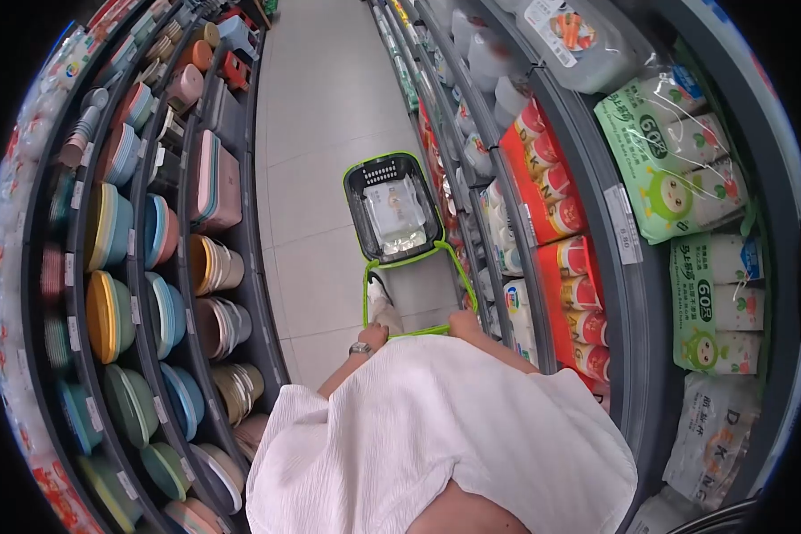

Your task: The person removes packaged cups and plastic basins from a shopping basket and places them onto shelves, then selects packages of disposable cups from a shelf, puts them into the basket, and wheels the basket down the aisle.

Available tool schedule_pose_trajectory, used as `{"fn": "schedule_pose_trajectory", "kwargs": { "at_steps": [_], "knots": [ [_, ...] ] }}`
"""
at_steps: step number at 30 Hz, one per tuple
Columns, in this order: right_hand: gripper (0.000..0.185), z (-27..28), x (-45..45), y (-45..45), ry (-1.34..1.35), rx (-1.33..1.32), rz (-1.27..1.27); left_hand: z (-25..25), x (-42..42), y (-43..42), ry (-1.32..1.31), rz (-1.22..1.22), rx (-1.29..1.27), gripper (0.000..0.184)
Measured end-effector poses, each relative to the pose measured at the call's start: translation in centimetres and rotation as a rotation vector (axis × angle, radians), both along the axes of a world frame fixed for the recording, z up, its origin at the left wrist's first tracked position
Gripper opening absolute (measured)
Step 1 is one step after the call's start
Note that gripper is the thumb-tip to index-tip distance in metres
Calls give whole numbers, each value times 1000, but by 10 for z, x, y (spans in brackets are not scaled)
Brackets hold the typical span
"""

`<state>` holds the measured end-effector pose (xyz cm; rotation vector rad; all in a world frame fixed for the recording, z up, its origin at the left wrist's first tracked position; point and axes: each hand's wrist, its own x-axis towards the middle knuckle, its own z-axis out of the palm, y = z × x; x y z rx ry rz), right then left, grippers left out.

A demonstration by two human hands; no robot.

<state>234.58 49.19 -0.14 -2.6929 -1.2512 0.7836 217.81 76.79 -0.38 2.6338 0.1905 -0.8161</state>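
Ahead of me on the aisle floor stands a black shopping basket (360, 200) with a green rim and a long green handle (418, 332). My left hand (375, 335), with a watch at the wrist, is closed round the left end of the handle's crossbar. At the bar's right end, my right hand (463, 323) is closed too; its fingers are only partly visible. Inside the basket lies a clear and whitish plastic-wrapped package (394, 206). A white shoe (378, 287) shows between the handle's two sides.
Shelves on the left hold stacked plastic basins (109, 316) and pink lidded boxes (218, 182). On the right are red-wrapped rolls (571, 298), green-printed packs (676, 156) and clear containers (574, 44). The tiled floor (316, 98) runs forward between both shelf rows.
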Motion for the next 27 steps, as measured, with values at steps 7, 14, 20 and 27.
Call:
{"fn": "schedule_pose_trajectory", "kwargs": {
  "at_steps": [7,14,20,27],
  "knots": [
    [18,16,44,66,-16,5,11,-14,40,70,-102,-15,26,22],
    [17,48,78,148,-46,28,-127,2,89,142,-174,40,-97,22],
    [19,59,97,194,-16,-54,-236,15,118,190,-170,9,-154,21],
    [18,80,123,240,-227,90,-148,36,145,230,-262,153,-283,16]
  ]
}}
